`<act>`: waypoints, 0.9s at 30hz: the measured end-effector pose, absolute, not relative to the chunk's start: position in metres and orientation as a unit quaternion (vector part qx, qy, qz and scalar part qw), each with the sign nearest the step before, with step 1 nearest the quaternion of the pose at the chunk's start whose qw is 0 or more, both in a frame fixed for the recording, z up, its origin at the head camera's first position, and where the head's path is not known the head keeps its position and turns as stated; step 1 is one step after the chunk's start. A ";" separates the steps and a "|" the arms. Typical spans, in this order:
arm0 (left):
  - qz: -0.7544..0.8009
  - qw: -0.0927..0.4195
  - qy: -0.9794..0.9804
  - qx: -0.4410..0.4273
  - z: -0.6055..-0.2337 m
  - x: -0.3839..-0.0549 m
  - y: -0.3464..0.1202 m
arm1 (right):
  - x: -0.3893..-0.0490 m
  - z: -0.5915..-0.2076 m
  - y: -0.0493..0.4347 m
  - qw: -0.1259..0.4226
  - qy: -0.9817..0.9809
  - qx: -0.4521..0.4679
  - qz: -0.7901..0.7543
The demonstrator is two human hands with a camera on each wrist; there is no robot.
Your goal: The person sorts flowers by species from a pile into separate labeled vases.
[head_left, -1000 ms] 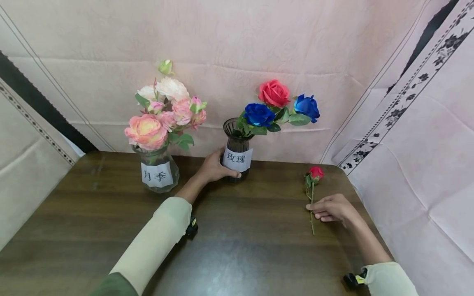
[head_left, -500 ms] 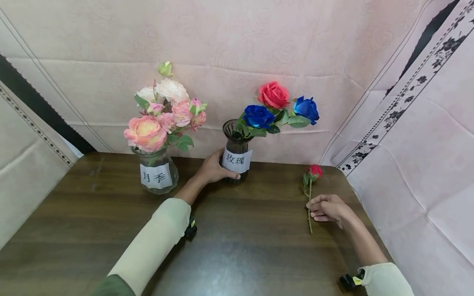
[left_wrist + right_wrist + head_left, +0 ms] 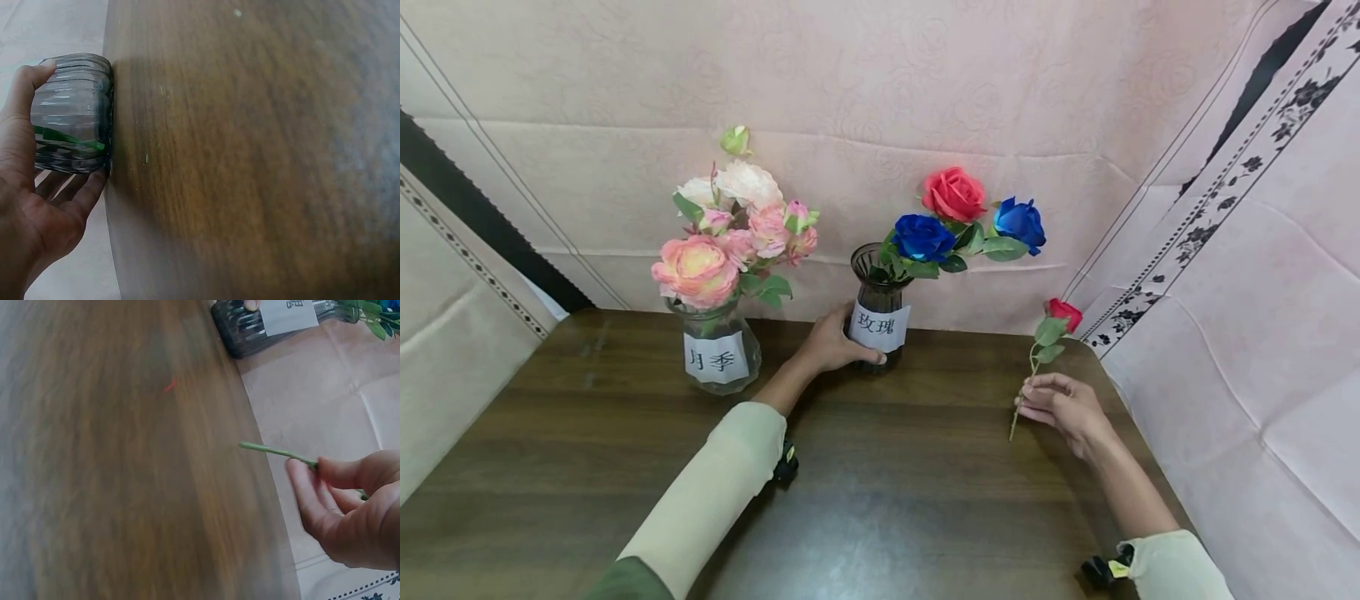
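My left hand (image 3: 835, 340) grips the lower part of a dark ribbed glass vase (image 3: 880, 293) with a white paper label. Two blue roses (image 3: 923, 237) and a red rose (image 3: 955, 193) lean out of this vase to the right. In the left wrist view, thumb and fingers wrap the vase's base (image 3: 75, 106), and a green stem shows through the glass. Over the right side of the table, my right hand (image 3: 1067, 408) pinches the stem of a small red rose (image 3: 1063, 314), its bloom tilted up and right. The right wrist view shows the stem's end (image 3: 262, 448) jutting past the fingertips.
A clear glass vase (image 3: 718, 354) with a label and pink and white flowers (image 3: 700, 271) stands left of my left hand. The brown table (image 3: 880, 483) ends at a pale cloth backdrop (image 3: 850, 75). Another cloth (image 3: 1262, 358) hangs along the right edge.
My right hand has lifted the small red rose off the table, and its bloom has swung up and to the right. The left hand and both vases have stayed in place.
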State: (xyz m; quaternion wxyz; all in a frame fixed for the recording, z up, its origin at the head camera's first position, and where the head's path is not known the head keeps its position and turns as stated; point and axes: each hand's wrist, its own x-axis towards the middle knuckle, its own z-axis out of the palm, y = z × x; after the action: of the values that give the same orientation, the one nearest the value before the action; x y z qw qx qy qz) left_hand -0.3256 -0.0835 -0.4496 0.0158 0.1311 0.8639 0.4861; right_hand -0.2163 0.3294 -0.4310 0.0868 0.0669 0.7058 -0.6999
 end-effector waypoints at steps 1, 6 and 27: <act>0.485 0.016 0.865 0.130 -0.450 -0.326 -0.084 | -0.217 -0.430 0.327 0.074 0.697 0.065 -0.710; 0.485 0.020 0.865 0.127 -0.450 -0.325 -0.083 | -0.222 -0.421 0.314 0.009 0.647 0.055 -0.761; 0.486 0.017 0.864 0.130 -0.449 -0.324 -0.084 | -0.248 -0.382 0.233 -0.168 0.528 -0.006 -0.833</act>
State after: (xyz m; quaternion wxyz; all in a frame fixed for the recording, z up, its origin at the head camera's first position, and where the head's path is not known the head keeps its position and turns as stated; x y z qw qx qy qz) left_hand -0.3239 -0.0838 -0.4490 0.0173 0.1298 0.8642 0.4858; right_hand -0.2480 0.2331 -0.3820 -0.1677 -0.0060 0.5277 -0.8327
